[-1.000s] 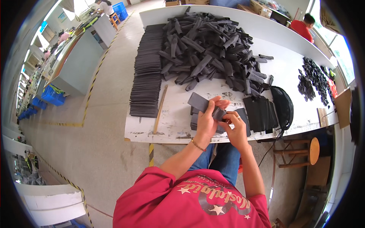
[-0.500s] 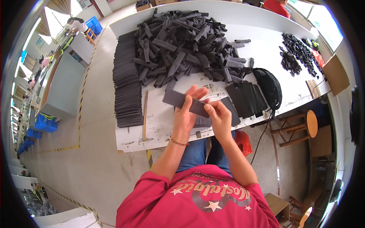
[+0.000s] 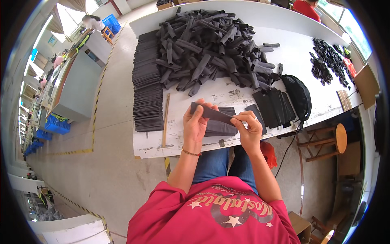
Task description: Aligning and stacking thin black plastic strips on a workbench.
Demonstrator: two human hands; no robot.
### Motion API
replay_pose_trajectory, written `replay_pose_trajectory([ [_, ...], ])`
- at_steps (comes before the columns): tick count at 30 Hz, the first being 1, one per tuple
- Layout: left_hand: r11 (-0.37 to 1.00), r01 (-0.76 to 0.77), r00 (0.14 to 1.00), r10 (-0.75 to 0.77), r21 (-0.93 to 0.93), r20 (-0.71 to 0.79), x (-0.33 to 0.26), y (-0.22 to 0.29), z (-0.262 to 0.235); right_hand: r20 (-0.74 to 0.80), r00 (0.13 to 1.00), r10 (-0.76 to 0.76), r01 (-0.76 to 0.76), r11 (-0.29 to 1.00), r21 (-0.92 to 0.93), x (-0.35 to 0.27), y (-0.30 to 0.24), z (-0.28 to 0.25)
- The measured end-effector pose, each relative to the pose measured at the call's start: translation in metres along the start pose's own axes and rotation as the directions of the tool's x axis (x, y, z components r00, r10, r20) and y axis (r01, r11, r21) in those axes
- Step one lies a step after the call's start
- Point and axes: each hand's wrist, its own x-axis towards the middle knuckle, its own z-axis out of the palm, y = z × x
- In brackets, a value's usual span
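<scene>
A dark grey fabric strip [image 3: 214, 114] is stretched between my hands above the near edge of the white table [image 3: 152, 143]. My left hand [image 3: 194, 125] grips its left end, thumb on top and fingers behind. The right end is pinched between the thumb and fingers of my right hand [image 3: 249, 129]. Under the strip lies a small pile of flat dark fabric pieces [image 3: 219, 129]. Farther back rises a large heap of rolled dark fabric pieces [image 3: 203, 61]. A long row of flat dark pieces [image 3: 147, 89] is stacked along its left side.
A thin wooden stick [image 3: 166, 120] lies left of my hands. To the right are fanned black panels [image 3: 274, 107] and a black bag-like item [image 3: 297, 96] with a cord hanging down. Small black pieces [image 3: 325, 63] lie far right. A wooden stool [image 3: 340, 139] stands beside the table.
My right hand has shifted its hold and now pinches the strip's right end with curled fingers. My left fingers have closed in behind the strip. The whole view has shifted slightly.
</scene>
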Motion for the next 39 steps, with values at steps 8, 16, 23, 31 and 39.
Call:
replay_pose_trajectory([
  [8,0.992,-0.116,0.972,0.106,-0.040,-0.209,0.040,0.019,-0.040,0.008,0.907,0.422,-0.392,0.836,0.384,0.020,0.028,-0.025],
  [16,0.989,-0.036,0.963,0.072,0.140,-0.260,0.039,-0.003,-0.025,0.121,0.891,0.437,-0.447,0.892,0.064,0.016,0.044,0.010],
  [23,0.879,-0.082,0.924,0.243,0.469,-0.295,0.078,-0.007,-0.060,0.115,0.819,0.562,-0.569,0.822,0.035,0.016,0.089,-0.024],
  [31,-0.008,-0.136,0.915,0.383,0.991,0.129,0.230,0.000,-0.038,0.078,0.928,0.365,-0.194,0.650,-0.734,-0.005,0.104,-0.064],
  [39,0.230,0.016,0.999,0.045,0.973,-0.027,0.226,-0.032,-0.035,0.353,0.896,0.271,0.312,0.185,-0.932,-0.050,0.128,-0.077],
])
